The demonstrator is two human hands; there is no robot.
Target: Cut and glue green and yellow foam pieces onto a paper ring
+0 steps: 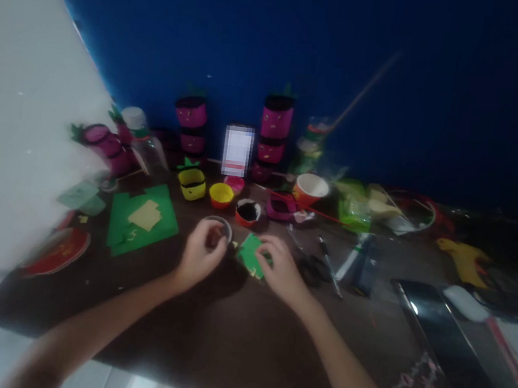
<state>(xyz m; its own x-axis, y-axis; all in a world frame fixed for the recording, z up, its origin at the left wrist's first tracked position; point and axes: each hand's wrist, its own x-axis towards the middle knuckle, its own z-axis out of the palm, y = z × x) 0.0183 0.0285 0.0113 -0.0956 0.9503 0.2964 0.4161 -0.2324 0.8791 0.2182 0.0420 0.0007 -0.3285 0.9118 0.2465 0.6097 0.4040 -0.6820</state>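
My left hand (202,253) is curled round a pale-rimmed ring (228,228) that looks like a roll of tape; blur hides its detail. To its right, my right hand (280,269) has its fingers closed on the edge of a small green sheet (249,254), paper or felt. Small yellowish scraps lie at the sheet's edges. Just beyond the hands stand a small cup with a dark inside (248,212), a yellow cup (221,196) and a yellow-green cup with a leafy top (191,184).
Left lie a larger green sheet (119,218) bearing a yellowish piece (145,215), and a red disc (58,252). Stacked purple figures (276,124) and a bottle (145,142) stand by the blue wall. Right are a pen (330,266), a yellow glue gun (466,258) and a dark glossy slab (447,333).
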